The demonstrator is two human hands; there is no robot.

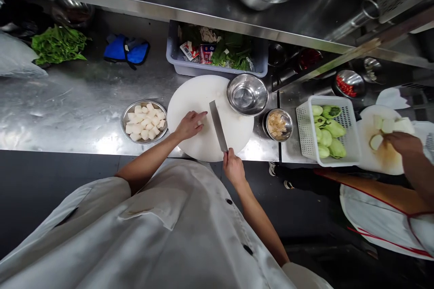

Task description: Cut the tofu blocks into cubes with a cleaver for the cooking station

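Note:
My right hand [233,167] grips the handle of a cleaver [218,125], whose broad blade lies over the round white cutting board [190,90] and points away from me. Over the board's left part is my left hand [190,125], its index finger stretched toward the blade and nothing seen in it. An oval metal dish [127,137] of white cut chunks [145,121] stands left of the board. On the board's far right edge sits an empty steel bowl [247,95]. Beside it, a smaller bowl holds pale yellow chopped pieces [276,124].
A grey bin [190,70] with greens and packets stands behind the board. To the right, a white basket [305,137] holds green vegetables, and a co-worker's hand [405,142] works at another board. A steel shelf [135,2] overhangs the counter. Leafy greens [59,45] lie far left.

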